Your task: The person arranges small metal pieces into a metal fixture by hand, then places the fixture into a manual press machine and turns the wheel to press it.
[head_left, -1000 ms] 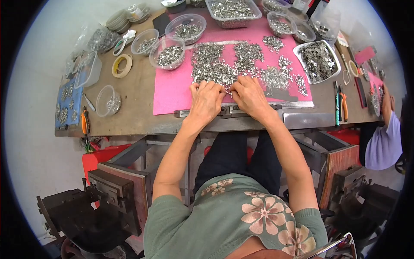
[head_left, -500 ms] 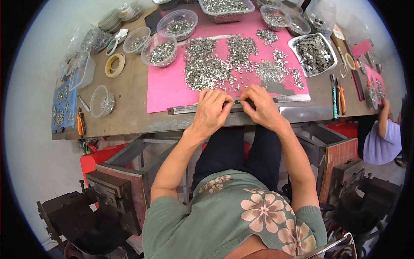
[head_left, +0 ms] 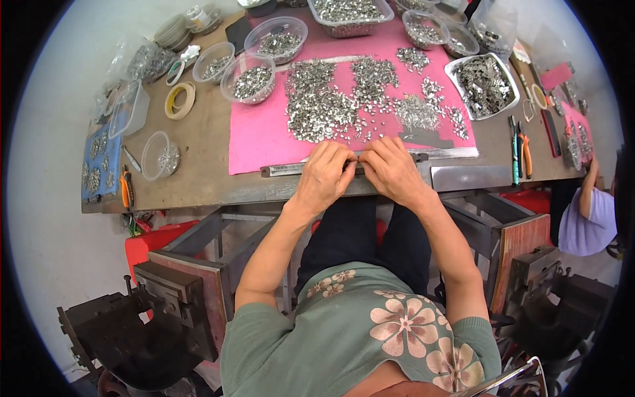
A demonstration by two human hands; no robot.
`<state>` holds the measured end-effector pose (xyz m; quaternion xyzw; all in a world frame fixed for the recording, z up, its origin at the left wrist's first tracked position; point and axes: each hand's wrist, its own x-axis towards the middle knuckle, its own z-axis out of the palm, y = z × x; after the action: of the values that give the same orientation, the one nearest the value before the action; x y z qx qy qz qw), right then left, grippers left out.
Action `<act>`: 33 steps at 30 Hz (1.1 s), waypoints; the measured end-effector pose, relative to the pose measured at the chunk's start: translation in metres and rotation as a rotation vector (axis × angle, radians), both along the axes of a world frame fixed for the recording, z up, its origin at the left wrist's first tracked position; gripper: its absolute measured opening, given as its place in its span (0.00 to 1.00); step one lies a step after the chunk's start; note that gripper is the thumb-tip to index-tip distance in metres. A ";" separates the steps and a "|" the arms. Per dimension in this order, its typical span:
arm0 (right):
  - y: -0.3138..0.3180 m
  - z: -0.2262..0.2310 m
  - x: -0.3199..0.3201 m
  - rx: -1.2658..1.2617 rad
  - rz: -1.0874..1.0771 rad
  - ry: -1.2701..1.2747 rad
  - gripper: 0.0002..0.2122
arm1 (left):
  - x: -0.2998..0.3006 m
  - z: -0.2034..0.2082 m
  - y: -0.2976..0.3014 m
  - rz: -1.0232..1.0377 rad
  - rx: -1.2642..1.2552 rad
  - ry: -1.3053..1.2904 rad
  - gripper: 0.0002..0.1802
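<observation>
My left hand (head_left: 324, 173) and my right hand (head_left: 391, 171) meet over a long metal channel bar (head_left: 284, 170) at the bench's front edge. The fingertips of both are pinched close together above the bar. Whatever small piece they hold is hidden by the fingers. Just beyond, a heap of small silvery metal pieces (head_left: 323, 114) covers the pink mat (head_left: 248, 142). To its right lies a pile of thin metal pins (head_left: 417, 112), with a flat grey strip (head_left: 426, 137) in front of it.
Clear round tubs (head_left: 250, 81) of metal pieces stand behind the mat. A white tray (head_left: 484, 86) holds dark metal parts. Orange-handled pliers (head_left: 524, 155) and a tape roll (head_left: 177, 101) lie on the bench. At the right, another person's arm (head_left: 588, 180) reaches to a pink mat.
My right hand has shifted slightly left and down, bringing its fingertips closer to the left hand's. The bench view has drifted a little to the right.
</observation>
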<state>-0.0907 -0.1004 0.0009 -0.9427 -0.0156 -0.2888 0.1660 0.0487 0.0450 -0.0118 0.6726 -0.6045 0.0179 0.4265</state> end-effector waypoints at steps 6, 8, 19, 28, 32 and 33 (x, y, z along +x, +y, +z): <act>-0.010 -0.003 0.003 0.168 -0.032 -0.014 0.05 | 0.006 0.002 0.001 0.021 -0.040 0.033 0.08; -0.009 -0.004 0.011 0.157 -0.077 0.025 0.05 | 0.014 0.003 0.000 0.061 -0.035 0.037 0.07; -0.006 -0.016 0.041 0.144 -0.197 0.073 0.04 | 0.038 -0.003 -0.024 0.241 0.087 -0.202 0.06; -0.009 -0.010 0.040 0.210 -0.169 0.137 0.03 | 0.039 -0.003 -0.022 0.212 0.112 -0.232 0.04; -0.008 -0.012 0.043 0.219 -0.181 0.140 0.03 | 0.039 -0.002 -0.022 0.189 0.141 -0.201 0.05; -0.008 -0.011 0.042 0.213 -0.180 0.146 0.03 | 0.040 -0.001 -0.022 0.186 0.137 -0.214 0.05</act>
<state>-0.0491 -0.1086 -0.0099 -0.9358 0.1117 -0.2334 0.2393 0.0884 0.0229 -0.0130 0.7476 -0.5813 0.0877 0.3089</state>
